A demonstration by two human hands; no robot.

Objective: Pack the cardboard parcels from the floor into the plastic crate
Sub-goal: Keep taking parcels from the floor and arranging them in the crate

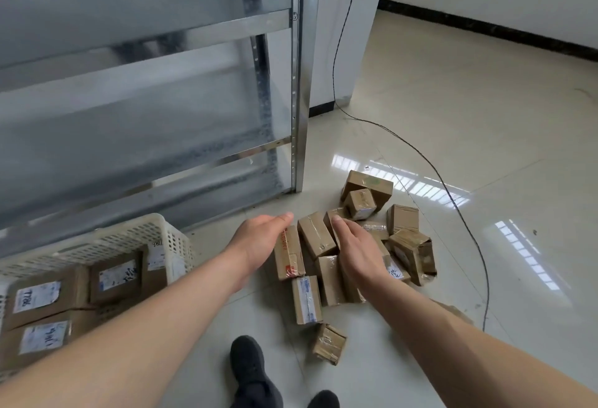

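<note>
Several small taped cardboard parcels (362, 245) lie in a loose pile on the tiled floor. My left hand (259, 239) reaches to the pile's left edge, fingers straight, beside a parcel with red print (289, 258). My right hand (357, 252) lies flat over the middle of the pile, fingers straight, and hides the parcels under it. Between the hands sits a brown parcel (315, 234). At the lower left stands a white plastic crate (106, 239) with a lattice wall, holding several labelled parcels (48, 304).
A metal shelf rack (297, 83) rises at the left behind the crate. A black cable (453, 197) runs over the floor around the pile's right side. My dark shoes (252, 372) stand just below the pile. One parcel (328, 343) lies apart near them.
</note>
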